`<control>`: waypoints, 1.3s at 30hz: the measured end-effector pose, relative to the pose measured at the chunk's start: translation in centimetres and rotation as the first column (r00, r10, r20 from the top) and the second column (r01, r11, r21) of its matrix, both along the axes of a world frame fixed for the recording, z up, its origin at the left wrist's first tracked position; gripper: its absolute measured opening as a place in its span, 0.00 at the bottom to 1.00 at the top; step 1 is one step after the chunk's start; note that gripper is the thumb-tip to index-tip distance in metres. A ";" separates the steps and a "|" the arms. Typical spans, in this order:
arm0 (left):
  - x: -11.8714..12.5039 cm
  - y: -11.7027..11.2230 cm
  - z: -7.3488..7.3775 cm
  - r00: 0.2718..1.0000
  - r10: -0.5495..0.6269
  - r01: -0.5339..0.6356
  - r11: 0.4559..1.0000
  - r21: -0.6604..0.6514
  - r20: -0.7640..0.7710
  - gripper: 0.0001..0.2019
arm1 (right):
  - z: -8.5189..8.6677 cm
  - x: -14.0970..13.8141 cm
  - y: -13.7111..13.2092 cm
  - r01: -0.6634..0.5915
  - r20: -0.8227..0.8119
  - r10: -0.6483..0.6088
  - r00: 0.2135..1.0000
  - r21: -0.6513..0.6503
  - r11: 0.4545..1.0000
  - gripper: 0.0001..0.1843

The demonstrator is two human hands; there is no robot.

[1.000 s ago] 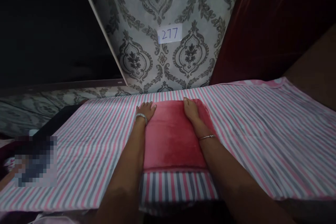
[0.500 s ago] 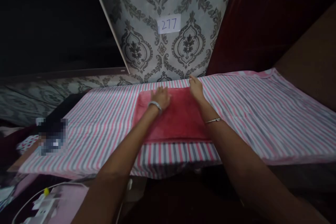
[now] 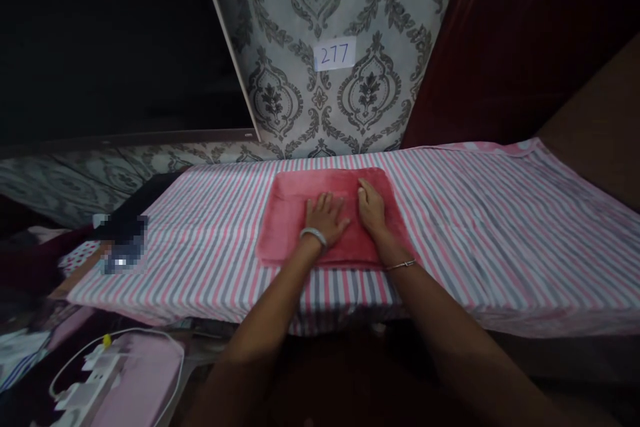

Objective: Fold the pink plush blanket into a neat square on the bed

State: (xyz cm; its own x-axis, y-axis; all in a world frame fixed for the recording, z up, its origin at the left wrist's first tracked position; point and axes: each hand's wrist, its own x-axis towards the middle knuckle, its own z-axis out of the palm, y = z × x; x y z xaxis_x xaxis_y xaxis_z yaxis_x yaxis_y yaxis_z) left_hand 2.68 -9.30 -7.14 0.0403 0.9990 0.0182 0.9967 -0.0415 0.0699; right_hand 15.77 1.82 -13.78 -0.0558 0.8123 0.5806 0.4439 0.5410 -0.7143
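Note:
A plush red cloth (image 3: 295,213), folded into a neat rectangle, lies flat on a striped sheet (image 3: 210,233). It looks like a towel or small blanket; which one I cannot tell. My left hand (image 3: 325,217) rests palm down on its middle, fingers spread, with a pale bracelet at the wrist. Close by on the right, my right hand (image 3: 373,208) stands on its side against the cloth's top, fingers extended and slightly bent. Neither hand grips the cloth.
Behind the table rises a patterned wall with a paper label (image 3: 335,54) reading 277. A dark screen (image 3: 120,47) hangs at left, and a dark red panel (image 3: 485,47) stands at right. Lower left are a white power strip (image 3: 90,390) with a cable and a blurred-out object (image 3: 124,245).
Both hands have come nearer to me over the cloth. My right hand has moved from its far right corner onto its top, and my left hand now lies flat. The view has shifted slightly.

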 end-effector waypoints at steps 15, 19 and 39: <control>-10.9 -3.0 2.3 0.927 0.373 -0.374 0.928 -0.011 -0.039 0.34 | 2.8 0.3 0.8 -0.004 -0.161 -0.020 0.987 -0.148 0.989 0.29; -7.7 2.4 5.2 0.983 0.165 -0.161 0.986 0.049 -0.078 0.31 | 7.8 0.4 3.4 0.057 -0.050 -0.063 0.997 -0.116 0.992 0.28; -4.4 12.6 0.7 0.997 -0.074 0.073 0.997 -0.026 -0.020 0.29 | 3.7 -2.0 5.7 0.241 0.614 -0.181 0.769 -0.015 0.970 0.21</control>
